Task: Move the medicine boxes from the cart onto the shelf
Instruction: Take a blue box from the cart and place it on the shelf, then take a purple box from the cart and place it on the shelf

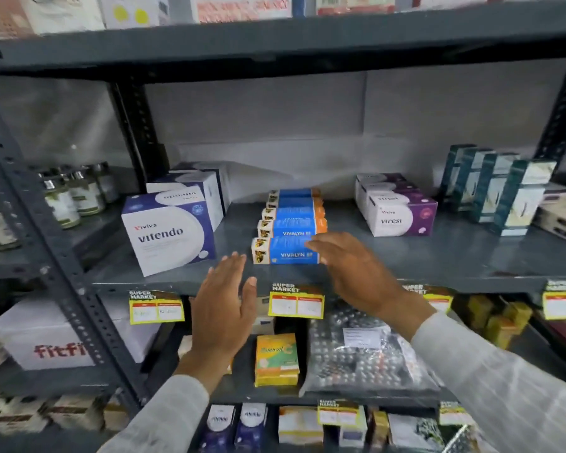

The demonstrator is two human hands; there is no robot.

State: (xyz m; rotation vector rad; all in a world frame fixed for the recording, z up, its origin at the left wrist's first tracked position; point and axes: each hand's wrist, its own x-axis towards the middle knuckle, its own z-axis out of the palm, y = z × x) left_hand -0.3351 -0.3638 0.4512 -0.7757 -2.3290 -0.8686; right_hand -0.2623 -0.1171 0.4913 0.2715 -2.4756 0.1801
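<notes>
A row of five blue-and-orange Vivalyn boxes (288,223) is seen on the grey metal shelf (406,256), between the white-and-blue Vitendo box (169,237) and the purple Viresi boxes (397,204). The right hand (353,273) is held flat and empty, its fingertips touching the front Vivalyn box (283,251). The left hand (224,305) is also spread and empty, just before the shelf edge, nothing being grasped.
</notes>
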